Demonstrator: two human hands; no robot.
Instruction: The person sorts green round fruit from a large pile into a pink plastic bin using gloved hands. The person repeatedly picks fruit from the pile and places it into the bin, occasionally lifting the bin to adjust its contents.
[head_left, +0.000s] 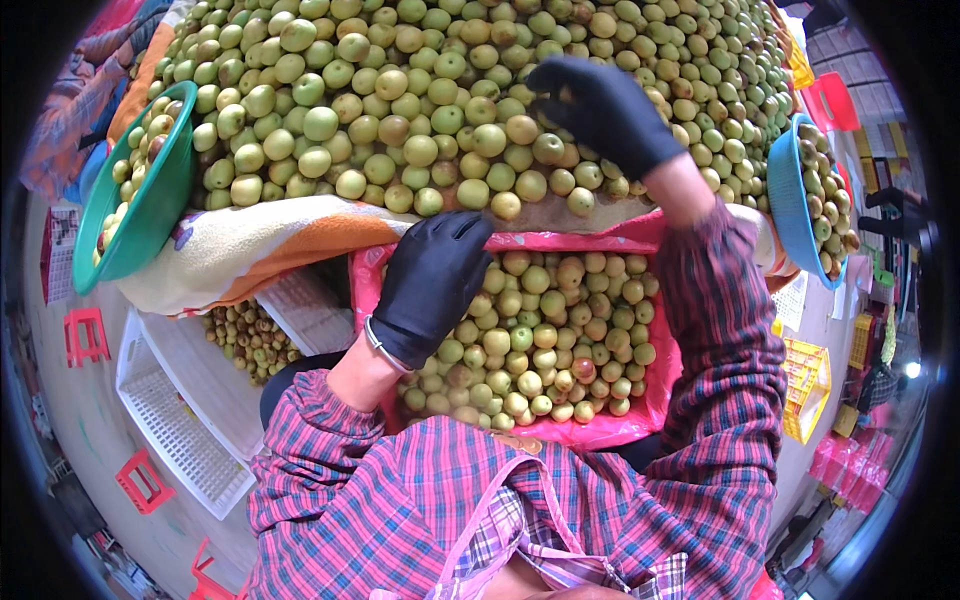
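A large heap of green, partly brown fruits, jujubes by their look (420, 150), fills the top of the view. Over its near right part reaches my right hand (600, 112) in a black glove, thumb and fingers apart above the fruits; its palm side is hidden. My left hand (435, 281), also black-gloved with a bangle at the wrist, is held back upward at the heap's near edge, above the left side of a box lined with pink plastic (664, 375). More jujubes (540, 337) lie in that box against my body. Whether the left fingers hold anything is hidden.
A green basin (139, 225) at left and a blue basket (784, 195) at right hold fruits. A towel (300, 232) covers the heap's near edge. White crates (180, 420), one with browner fruits (251, 341), stand lower left. Another person's plaid sleeve (67, 135) shows far left.
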